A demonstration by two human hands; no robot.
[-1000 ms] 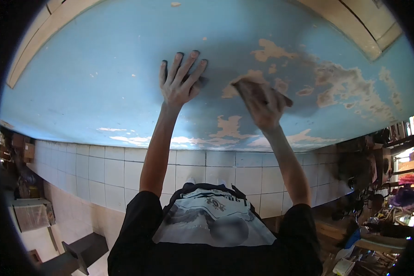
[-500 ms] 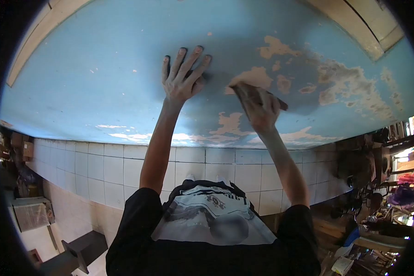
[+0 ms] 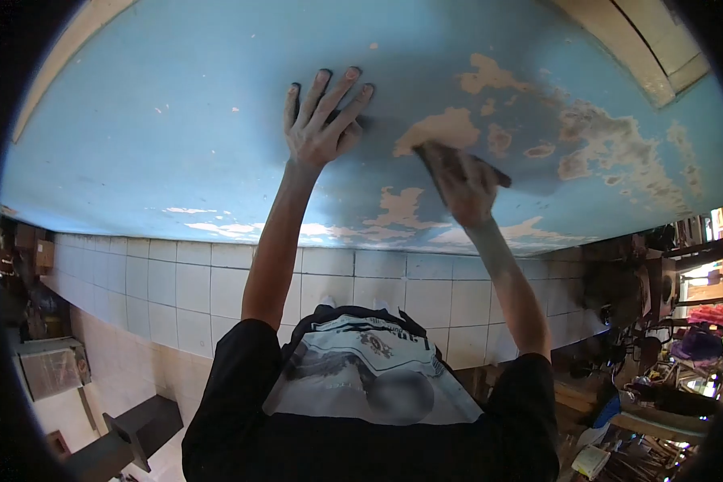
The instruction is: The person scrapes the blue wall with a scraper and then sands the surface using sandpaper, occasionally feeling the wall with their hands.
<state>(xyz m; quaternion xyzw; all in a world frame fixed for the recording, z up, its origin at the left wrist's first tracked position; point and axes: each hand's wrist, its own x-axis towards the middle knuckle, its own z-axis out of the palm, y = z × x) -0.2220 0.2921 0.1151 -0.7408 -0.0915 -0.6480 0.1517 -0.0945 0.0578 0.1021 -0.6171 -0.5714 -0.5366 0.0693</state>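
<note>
My left hand (image 3: 320,132) lies on a blue painted wall (image 3: 177,136) with its fingers spread, holding nothing. To its right, my right hand (image 3: 470,194) grips a dark brown flat piece that looks like sandpaper (image 3: 428,155), pressed to the wall. The far edge of the sandpaper shows beyond my fingers; its underside is hidden, and the hand is slightly blurred. Just above the sandpaper is a pale bare patch (image 3: 446,127) where the paint is gone. More chipped patches (image 3: 598,140) with grey, rough areas spread to the right.
Pale frames border the wall at the upper left (image 3: 52,68) and upper right (image 3: 643,60). White tiles (image 3: 325,263) run below the paint. A dark stand (image 3: 149,426) is at the lower left. Cluttered shelves and loose items (image 3: 659,386) fill the right side.
My right hand and the sandpaper have shifted slightly right over the wall. My left hand stays flat in place, while the view has tilted a little.
</note>
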